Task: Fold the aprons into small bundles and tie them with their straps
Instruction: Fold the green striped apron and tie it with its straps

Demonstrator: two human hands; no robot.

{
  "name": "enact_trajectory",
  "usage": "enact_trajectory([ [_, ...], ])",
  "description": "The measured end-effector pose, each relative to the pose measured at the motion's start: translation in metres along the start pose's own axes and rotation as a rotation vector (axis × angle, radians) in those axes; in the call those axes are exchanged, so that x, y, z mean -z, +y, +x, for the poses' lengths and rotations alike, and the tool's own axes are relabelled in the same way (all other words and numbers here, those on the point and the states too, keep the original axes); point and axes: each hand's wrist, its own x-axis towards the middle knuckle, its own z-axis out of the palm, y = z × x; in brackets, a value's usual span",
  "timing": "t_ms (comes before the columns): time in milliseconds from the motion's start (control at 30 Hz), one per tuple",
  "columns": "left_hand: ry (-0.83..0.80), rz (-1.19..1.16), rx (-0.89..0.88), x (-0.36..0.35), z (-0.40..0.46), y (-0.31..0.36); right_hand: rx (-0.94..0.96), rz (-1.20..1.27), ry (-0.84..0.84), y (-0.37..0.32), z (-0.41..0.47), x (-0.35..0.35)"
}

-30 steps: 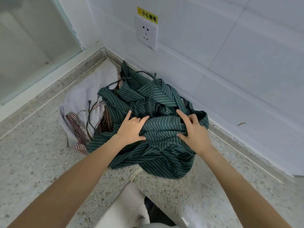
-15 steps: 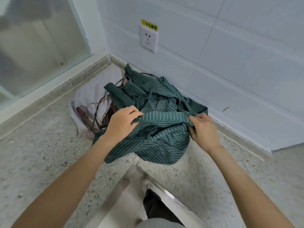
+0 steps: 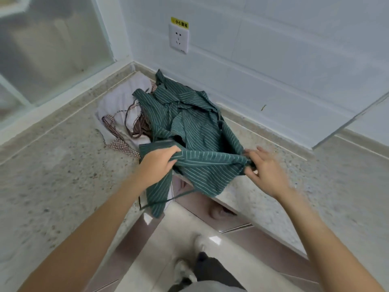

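Both of your hands are gripping the green striped apron point(image 3: 195, 131) over the speckled counter point(image 3: 52, 169) corner, your left hand point(image 3: 156, 165) clutching one bunched end and your right hand point(image 3: 264, 169) pinching the other, stretching a band taut beside a pale apron point(image 3: 120, 102)

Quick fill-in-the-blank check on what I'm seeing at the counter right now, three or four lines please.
1. Both hands grip the green ____ apron.
2. The left hand and right hand stretch a band of it ____ them.
3. A pale cloth with checked trim lies to the apron's ____.
4. The wall socket carries a ____ label.

Missing: striped; between; left; yellow
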Motion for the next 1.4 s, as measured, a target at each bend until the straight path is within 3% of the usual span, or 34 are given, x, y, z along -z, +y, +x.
enact_trajectory([
  [133, -0.092, -0.09, 0.062, -0.005, -0.033, 0.022, -0.111, 0.066, -0.161, -0.011, -0.032, 0.006],
  [300, -0.207, -0.247, 0.171, -0.001, -0.062, 0.037, -0.1, 0.07, -0.179, -0.014, -0.062, 0.012],
  [500, -0.12, -0.282, 0.229, 0.004, -0.108, 0.068, -0.01, 0.233, -0.178, -0.022, -0.112, 0.031],
  [767, 0.007, -0.477, 0.509, 0.01, -0.248, 0.14, 0.285, 0.307, -0.257, -0.054, -0.173, 0.039],
  [900, 0.113, -0.392, 0.607, 0.02, -0.316, 0.172, 0.401, 0.302, -0.277, -0.083, -0.186, 0.029],
  [1033, 0.244, -0.057, 0.729, 0.041, -0.368, 0.182, 0.48, 0.293, -0.291, -0.12, -0.181, 0.025],
  [1200, 0.329, 0.138, 0.882, 0.057, -0.406, 0.177, 0.538, 0.273, -0.212, -0.146, -0.158, 0.027],
  [1400, 0.534, 0.076, 0.978, 0.077, -0.431, 0.177, 0.661, 0.268, -0.172, -0.192, -0.122, 0.028],
])
